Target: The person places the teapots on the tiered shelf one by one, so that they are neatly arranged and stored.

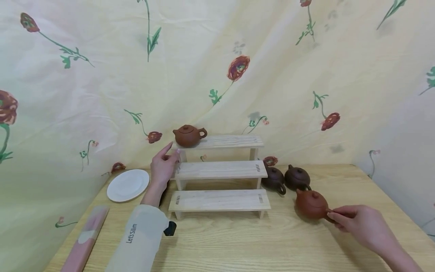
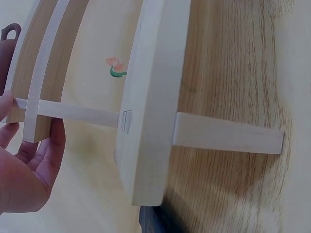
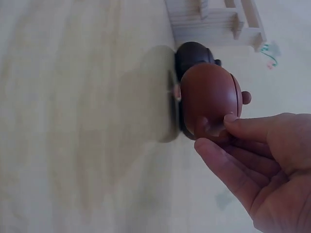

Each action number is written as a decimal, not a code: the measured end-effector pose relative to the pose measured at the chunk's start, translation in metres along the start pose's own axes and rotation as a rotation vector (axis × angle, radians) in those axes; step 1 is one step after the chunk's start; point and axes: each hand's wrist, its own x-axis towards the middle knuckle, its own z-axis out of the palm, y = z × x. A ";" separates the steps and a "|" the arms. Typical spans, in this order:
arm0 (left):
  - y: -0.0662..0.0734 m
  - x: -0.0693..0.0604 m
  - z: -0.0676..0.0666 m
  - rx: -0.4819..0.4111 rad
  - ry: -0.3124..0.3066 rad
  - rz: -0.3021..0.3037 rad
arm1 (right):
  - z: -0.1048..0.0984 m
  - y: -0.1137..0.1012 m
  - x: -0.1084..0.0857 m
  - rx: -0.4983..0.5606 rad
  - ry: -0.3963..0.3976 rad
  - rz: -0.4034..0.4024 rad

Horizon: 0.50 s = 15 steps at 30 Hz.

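Observation:
In the head view, my right hand (image 1: 365,224) pinches the handle of a reddish-brown clay teapot (image 1: 310,204) between thumb and fingers. Its spout points away, toward two dark teapots. Seen from the right wrist, the same teapot (image 3: 211,97) is low over the table; I cannot tell whether its base touches. My left hand (image 1: 164,164) grips the left end of a three-tier wooden stand (image 1: 221,170). From the left wrist, the fingers (image 2: 56,155) curl round the end of an upper board. Another reddish-brown teapot (image 1: 187,136) sits on the top tier's left end, just above that hand.
Two dark brown teapots, a nearer one (image 1: 297,177) and one beside the stand (image 1: 273,178), stand right of the tiers. A white plate (image 1: 127,186) lies at the left, with a pink and white long flat item (image 1: 85,240) in front. Floral cloth (image 1: 217,68) hangs behind the table.

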 end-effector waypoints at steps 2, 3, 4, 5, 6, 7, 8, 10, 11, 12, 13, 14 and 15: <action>0.000 0.000 0.000 0.004 0.000 0.002 | -0.005 -0.003 0.000 0.024 0.011 -0.013; 0.000 0.000 0.000 0.005 0.004 0.003 | -0.008 -0.005 0.001 0.038 0.022 -0.023; 0.000 0.000 0.000 0.006 0.006 0.003 | -0.010 -0.008 0.001 0.052 0.034 -0.034; 0.000 0.000 -0.001 0.007 0.008 0.003 | -0.012 -0.011 0.001 0.064 0.048 -0.048; 0.000 0.000 -0.001 0.009 0.009 0.004 | -0.014 -0.015 0.002 0.074 0.066 -0.067; 0.000 0.000 -0.001 0.008 0.011 0.003 | -0.016 -0.018 0.003 0.088 0.080 -0.084; 0.000 0.000 -0.001 0.007 0.013 0.003 | -0.018 -0.022 0.004 0.106 0.094 -0.102; 0.000 0.000 -0.001 0.005 0.014 0.007 | -0.022 -0.030 0.007 0.137 0.121 -0.144; 0.000 0.000 -0.001 0.005 0.013 0.009 | -0.024 -0.033 0.009 0.142 0.127 -0.164; 0.000 0.000 0.000 0.004 0.013 0.010 | -0.026 -0.038 0.011 0.134 0.136 -0.178; 0.000 0.000 0.000 0.002 0.013 0.009 | -0.029 -0.042 0.013 0.130 0.135 -0.187; -0.001 0.000 0.000 0.002 0.013 0.010 | -0.031 -0.047 0.016 0.126 0.135 -0.202; -0.001 0.000 0.000 0.001 0.012 0.011 | -0.034 -0.052 0.019 0.121 0.134 -0.219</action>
